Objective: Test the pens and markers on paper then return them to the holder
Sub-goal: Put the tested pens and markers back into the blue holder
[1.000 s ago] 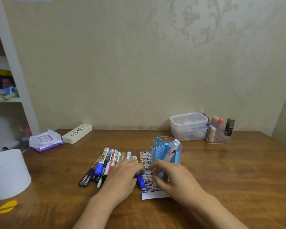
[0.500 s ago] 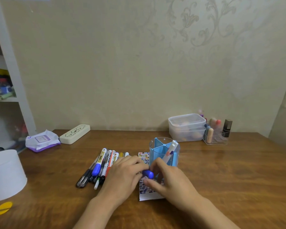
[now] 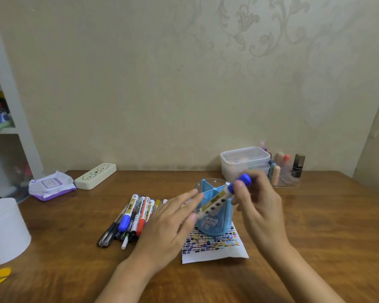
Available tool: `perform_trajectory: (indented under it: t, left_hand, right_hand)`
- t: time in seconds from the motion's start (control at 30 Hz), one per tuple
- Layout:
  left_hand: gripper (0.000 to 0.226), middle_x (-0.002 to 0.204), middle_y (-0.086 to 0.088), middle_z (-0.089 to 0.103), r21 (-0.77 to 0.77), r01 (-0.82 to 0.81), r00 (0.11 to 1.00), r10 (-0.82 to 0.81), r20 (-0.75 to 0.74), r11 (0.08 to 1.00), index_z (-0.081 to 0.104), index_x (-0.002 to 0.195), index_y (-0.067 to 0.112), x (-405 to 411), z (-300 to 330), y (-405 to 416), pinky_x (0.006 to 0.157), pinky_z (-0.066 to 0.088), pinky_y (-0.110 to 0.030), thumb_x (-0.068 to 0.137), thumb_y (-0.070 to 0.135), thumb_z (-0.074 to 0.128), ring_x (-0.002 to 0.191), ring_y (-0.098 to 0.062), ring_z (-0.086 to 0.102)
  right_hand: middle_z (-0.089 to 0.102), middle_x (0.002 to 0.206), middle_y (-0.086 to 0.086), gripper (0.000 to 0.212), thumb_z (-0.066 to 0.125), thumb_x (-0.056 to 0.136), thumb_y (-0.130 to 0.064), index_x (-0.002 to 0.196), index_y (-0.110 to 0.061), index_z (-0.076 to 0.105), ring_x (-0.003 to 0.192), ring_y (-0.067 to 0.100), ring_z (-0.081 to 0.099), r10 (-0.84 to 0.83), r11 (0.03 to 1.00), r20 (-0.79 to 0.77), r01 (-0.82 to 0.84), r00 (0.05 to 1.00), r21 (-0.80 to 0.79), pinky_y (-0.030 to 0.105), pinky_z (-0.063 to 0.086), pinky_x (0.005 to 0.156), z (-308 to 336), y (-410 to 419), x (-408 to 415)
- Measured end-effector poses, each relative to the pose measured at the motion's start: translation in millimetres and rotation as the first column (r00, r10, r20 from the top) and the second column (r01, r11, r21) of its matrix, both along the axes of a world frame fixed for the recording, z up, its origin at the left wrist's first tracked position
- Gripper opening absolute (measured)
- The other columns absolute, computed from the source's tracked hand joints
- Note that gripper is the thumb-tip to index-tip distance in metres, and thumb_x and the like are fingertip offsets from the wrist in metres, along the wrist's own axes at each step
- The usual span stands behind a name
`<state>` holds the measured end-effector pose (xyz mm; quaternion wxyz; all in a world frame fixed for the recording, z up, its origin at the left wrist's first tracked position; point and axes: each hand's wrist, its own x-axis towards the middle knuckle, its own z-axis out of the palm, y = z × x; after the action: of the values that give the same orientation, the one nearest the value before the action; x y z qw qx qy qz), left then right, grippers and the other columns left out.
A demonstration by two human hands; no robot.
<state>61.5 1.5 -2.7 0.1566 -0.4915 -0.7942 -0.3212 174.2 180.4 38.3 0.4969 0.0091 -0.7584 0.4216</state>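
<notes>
marker [image 3: 221, 199] with the blue cap is pinched near its cap end between your right hand's [image 3: 257, 206] thumb and fingers, held tilted in the air in front of the holder [image 3: 214, 219], cap up and to the right, other end down to the left. your left hand [image 3: 169, 226] is relaxed with straight fingers and grips nothing; its fingertips reach toward the lower end of the marker, just left of the holder, and whether they touch it you cannot tell from this view.

the holder is a blue cup split into compartments, with a small cartoon face on its front, and it stands on the far part of the paper [image 3: 214, 248]. the paper lies flat on the wooden table [image 3: 315, 226] and is covered with rows of short coloured strokes, with a bare white strip along its near edge.

left of the holder, partly under your left hand, the other pens and markers [image 3: 131, 217] lie side by side on the table. further left of the holder sit a purple and white packet [image 3: 52, 185] and a cream case [image 3: 95, 176], and at the far left a white tub [image 3: 4, 230]. behind the holder, to the right, are a clear lidded box [image 3: 245, 161] and a clear tray of small bottles [image 3: 287, 171].
</notes>
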Motion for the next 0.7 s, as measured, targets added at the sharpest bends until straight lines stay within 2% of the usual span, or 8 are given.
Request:
perform_trajectory:
  t: [0.1, 0.2, 0.37, 0.43, 0.5, 0.57, 0.63, 0.7]
  left_hand:
    - [0.044, 0.154, 0.038, 0.015, -0.085, 0.012, 0.999, -0.009, 0.033, 0.996, 0.024, 0.15, 0.053, 1, -2, 2, 0.115, 0.022, -0.025, 0.106, 0.046, 0.023, 0.143, 0.012, 0.013]
    - [0.046, 0.154, 0.036, 0.015, -0.101, -0.014, 0.999, 0.017, 0.035, 0.995, 0.022, 0.151, 0.051, -1, -2, 2, 0.118, 0.022, -0.028, 0.105, 0.05, 0.019, 0.145, 0.009, 0.008]
    - [0.054, 0.156, 0.034, 0.011, -0.131, -0.07, 0.996, 0.077, 0.049, 0.989, 0.014, 0.155, 0.046, -3, -6, 3, 0.12, 0.023, -0.03, 0.102, 0.055, 0.019, 0.143, 0.013, 0.006]
    - [0.054, 0.157, 0.033, 0.009, -0.135, -0.071, 0.995, 0.08, 0.061, 0.988, 0.009, 0.155, 0.047, -2, -5, 4, 0.12, 0.023, -0.028, 0.103, 0.054, 0.022, 0.143, 0.014, 0.005]
    - [0.053, 0.157, 0.034, 0.007, -0.141, -0.072, 0.995, 0.082, 0.064, 0.987, 0.008, 0.153, 0.051, -2, -6, 4, 0.119, 0.022, -0.027, 0.102, 0.055, 0.022, 0.142, 0.015, 0.006]
    - [0.051, 0.156, 0.035, 0.007, -0.146, -0.066, 0.995, 0.076, 0.06, 0.987, 0.008, 0.152, 0.054, -3, -6, 3, 0.117, 0.024, -0.027, 0.102, 0.055, 0.021, 0.142, 0.014, 0.007]
    - [0.051, 0.156, 0.035, 0.007, -0.152, -0.051, 0.996, 0.061, 0.064, 0.987, 0.006, 0.152, 0.054, -3, -7, 4, 0.117, 0.024, -0.026, 0.103, 0.055, 0.022, 0.143, 0.014, 0.008]
    - [0.052, 0.157, 0.035, 0.007, -0.16, -0.039, 0.996, 0.05, 0.071, 0.986, 0.005, 0.153, 0.052, -2, -7, 4, 0.117, 0.021, -0.023, 0.104, 0.054, 0.022, 0.142, 0.015, 0.006]
  right_hand:
    - [0.071, 0.088, -0.014, 0.006, 0.053, 0.103, -0.031, 0.097, -0.033, 0.054, 0.068, 0.013, 0.068, -0.008, 1.0, -0.049, 0.007, 0.999, -0.026, 0.024, 0.052, 0.061, 2, 8, 0]
    - [0.07, 0.087, -0.013, 0.011, 0.048, 0.101, -0.03, 0.102, -0.04, 0.053, 0.066, 0.013, 0.065, -0.042, 0.998, -0.089, 0.037, 0.995, -0.049, 0.023, 0.051, 0.059, 3, 12, -1]
    - [0.065, 0.088, -0.006, 0.02, 0.044, 0.106, -0.029, 0.123, -0.03, 0.054, 0.069, 0.019, 0.064, -0.098, 0.991, -0.134, 0.084, 0.986, -0.103, 0.035, 0.055, 0.057, 5, 22, -1]
    - [0.064, 0.09, -0.002, 0.025, 0.042, 0.107, -0.025, 0.13, -0.022, 0.052, 0.071, 0.018, 0.064, -0.118, 0.988, -0.148, 0.102, 0.982, -0.114, 0.034, 0.054, 0.058, 5, 26, -1]
    - [0.065, 0.09, -0.007, 0.026, 0.042, 0.108, -0.023, 0.132, -0.022, 0.051, 0.071, 0.016, 0.063, -0.139, 0.985, -0.168, 0.119, 0.976, -0.123, 0.03, 0.053, 0.057, 6, 29, 0]
    - [0.064, 0.091, -0.01, 0.026, 0.042, 0.108, -0.024, 0.131, -0.029, 0.051, 0.072, 0.015, 0.063, -0.167, 0.983, -0.154, 0.152, 0.974, -0.108, 0.039, 0.055, 0.061, 6, 32, -1]
    - [0.064, 0.093, -0.007, 0.026, 0.042, 0.106, -0.032, 0.13, -0.039, 0.05, 0.075, 0.016, 0.065, -0.201, 0.979, -0.106, 0.196, 0.974, -0.056, 0.055, 0.056, 0.07, 4, 33, -3]
    - [0.066, 0.091, -0.016, 0.024, 0.042, 0.105, -0.038, 0.127, -0.049, 0.046, 0.077, 0.016, 0.066, -0.232, 0.973, -0.059, 0.233, 0.971, 0.006, 0.064, 0.053, 0.081, 1, 32, -4]
